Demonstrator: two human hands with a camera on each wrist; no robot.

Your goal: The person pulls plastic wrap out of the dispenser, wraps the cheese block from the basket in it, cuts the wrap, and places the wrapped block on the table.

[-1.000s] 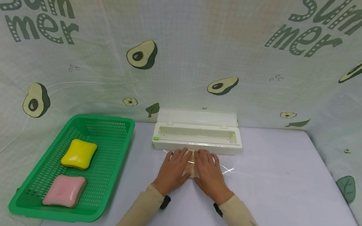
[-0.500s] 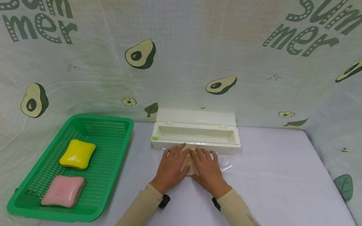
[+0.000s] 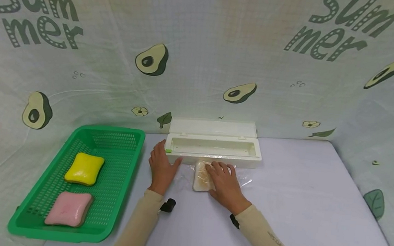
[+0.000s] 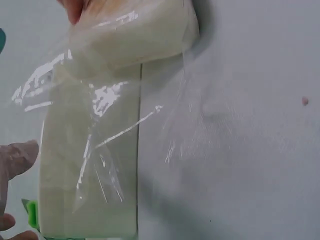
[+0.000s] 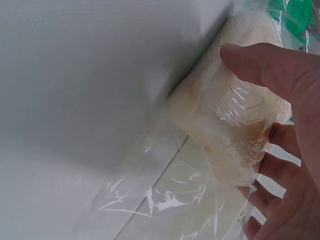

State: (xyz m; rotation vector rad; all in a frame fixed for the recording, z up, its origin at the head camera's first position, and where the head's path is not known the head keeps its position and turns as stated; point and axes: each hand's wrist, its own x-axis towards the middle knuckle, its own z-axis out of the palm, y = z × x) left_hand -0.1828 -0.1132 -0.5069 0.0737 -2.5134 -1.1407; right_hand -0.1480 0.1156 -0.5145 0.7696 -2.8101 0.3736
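Observation:
A thick cream slab (image 3: pixel 202 177) with a tan patch, like a slice of bread, lies under clear cling film (image 4: pixel 107 100) in front of the white film dispenser (image 3: pixel 215 158). My right hand (image 3: pixel 227 186) holds the slab's right part, thumb (image 5: pixel 265 62) across it and fingers curved at its far side. My left hand (image 3: pixel 163 168) is spread at the dispenser's left end, its fingers close to the green slider (image 3: pixel 168 151) and its thumb near the front face. Loose film reaches out on both sides of the slab; in the left wrist view it overlaps the dispenser.
The dispenser's lid (image 3: pixel 213 127) stands raised against the printed cloth backdrop. On the left is a green basket (image 3: pixel 119 195) holding a yellow pillow-shaped piece (image 3: pixel 85 168) and a pink one (image 3: pixel 70 208). White cloth covers the table (image 3: pixel 305 202).
My left hand has left the slab and moved left to the dispenser's end, uncovering the slab's left part. The film has been flattened closer to the slab. My right hand stays on it.

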